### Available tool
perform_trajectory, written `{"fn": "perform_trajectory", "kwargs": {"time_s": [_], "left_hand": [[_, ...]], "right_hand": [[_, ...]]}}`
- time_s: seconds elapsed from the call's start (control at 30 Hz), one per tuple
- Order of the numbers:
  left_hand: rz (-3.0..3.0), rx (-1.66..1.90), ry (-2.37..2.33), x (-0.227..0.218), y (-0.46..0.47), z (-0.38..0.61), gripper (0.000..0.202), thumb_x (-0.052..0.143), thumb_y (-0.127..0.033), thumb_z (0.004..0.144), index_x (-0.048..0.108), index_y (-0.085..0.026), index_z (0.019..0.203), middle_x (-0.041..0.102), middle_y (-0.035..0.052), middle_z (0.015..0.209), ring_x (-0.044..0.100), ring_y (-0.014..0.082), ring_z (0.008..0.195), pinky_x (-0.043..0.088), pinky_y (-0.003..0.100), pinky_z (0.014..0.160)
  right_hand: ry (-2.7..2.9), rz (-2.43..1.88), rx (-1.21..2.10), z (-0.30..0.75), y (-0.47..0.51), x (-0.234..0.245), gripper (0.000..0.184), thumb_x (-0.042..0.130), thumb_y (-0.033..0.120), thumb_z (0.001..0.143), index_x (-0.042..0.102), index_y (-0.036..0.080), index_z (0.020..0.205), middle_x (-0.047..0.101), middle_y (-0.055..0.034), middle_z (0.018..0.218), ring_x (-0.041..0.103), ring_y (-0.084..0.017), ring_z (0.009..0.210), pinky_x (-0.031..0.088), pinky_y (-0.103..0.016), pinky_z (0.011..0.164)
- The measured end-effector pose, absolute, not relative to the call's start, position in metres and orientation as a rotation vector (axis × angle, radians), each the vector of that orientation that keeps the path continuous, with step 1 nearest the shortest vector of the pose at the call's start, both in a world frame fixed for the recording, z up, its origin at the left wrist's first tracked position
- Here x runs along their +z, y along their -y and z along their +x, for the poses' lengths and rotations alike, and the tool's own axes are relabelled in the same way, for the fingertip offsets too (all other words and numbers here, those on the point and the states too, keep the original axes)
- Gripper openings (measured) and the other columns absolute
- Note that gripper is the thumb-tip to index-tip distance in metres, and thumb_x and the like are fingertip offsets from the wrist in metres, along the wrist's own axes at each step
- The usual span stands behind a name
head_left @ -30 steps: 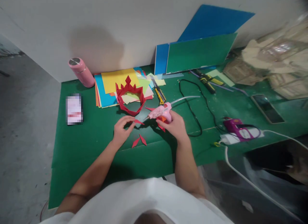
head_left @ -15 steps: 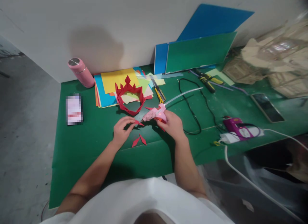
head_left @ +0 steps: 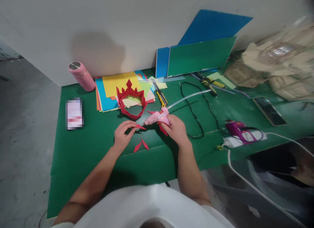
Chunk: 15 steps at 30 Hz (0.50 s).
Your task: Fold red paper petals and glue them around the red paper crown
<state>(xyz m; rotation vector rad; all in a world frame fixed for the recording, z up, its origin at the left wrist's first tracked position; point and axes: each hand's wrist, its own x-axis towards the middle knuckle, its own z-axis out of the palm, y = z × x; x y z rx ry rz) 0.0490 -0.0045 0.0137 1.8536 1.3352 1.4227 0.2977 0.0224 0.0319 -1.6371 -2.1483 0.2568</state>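
Observation:
Between the fingertips of my left hand [head_left: 123, 135] is a small folded red paper piece [head_left: 140, 126]. My right hand [head_left: 177, 129] is wrapped round the handle of a pink hot glue gun [head_left: 156, 118], whose nozzle is at the red piece; whether they touch I cannot tell. A long clear glue stick [head_left: 187, 98] sticks out of the gun's back end. Just beyond stands a red folded-paper crown [head_left: 132, 115] with points along its far side. Two red paper diamonds [head_left: 141, 145] lie on the table in front. More red paper shows partly under the right hand.
Coloured paper sheets [head_left: 117, 87] and a yellow cutter [head_left: 162, 99] lie behind the crown. A pink bottle [head_left: 83, 77] stands at left. To the right are a looping black cable [head_left: 193, 113], a purple box on a power strip [head_left: 230, 142], a phone [head_left: 269, 110] and wrapped bundles [head_left: 289, 64].
The camera view has shifted slightly. Both hands keep nearly the same pose, with the glue gun's nozzle still at the red paper piece.

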Motion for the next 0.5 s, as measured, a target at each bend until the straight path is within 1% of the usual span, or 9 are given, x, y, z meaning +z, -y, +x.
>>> {"fn": "perform_trajectory", "kwargs": {"time_s": [0.23, 0.5], "left_hand": [[1.867, 1.473, -1.318, 0.0166, 0.0035, 0.0485, 0.003, 0.067, -0.022, 0.084, 0.069, -0.019, 0.083, 0.073, 0.0040, 0.087, 0.069, 0.0156, 0.083, 0.056, 0.032, 0.080], [1.855, 1.473, -1.341, 0.0133, 0.0033, 0.0465, 0.004, 0.068, -0.023, 0.083, 0.069, -0.020, 0.083, 0.073, 0.0039, 0.088, 0.069, 0.0165, 0.086, 0.055, 0.033, 0.081]], "right_hand": [[2.137, -1.605, 0.250, 0.2992, -0.0227, 0.0305, 0.023, 0.046, 0.041, 0.088, 0.052, 0.021, 0.078, 0.059, -0.0063, 0.074, 0.050, -0.021, 0.068, 0.035, -0.031, 0.062], [2.110, -1.621, 0.294, 0.3021, -0.0225, 0.0303, 0.021, 0.048, 0.039, 0.087, 0.052, 0.022, 0.077, 0.057, -0.0051, 0.072, 0.049, -0.021, 0.066, 0.035, -0.031, 0.062]]}}
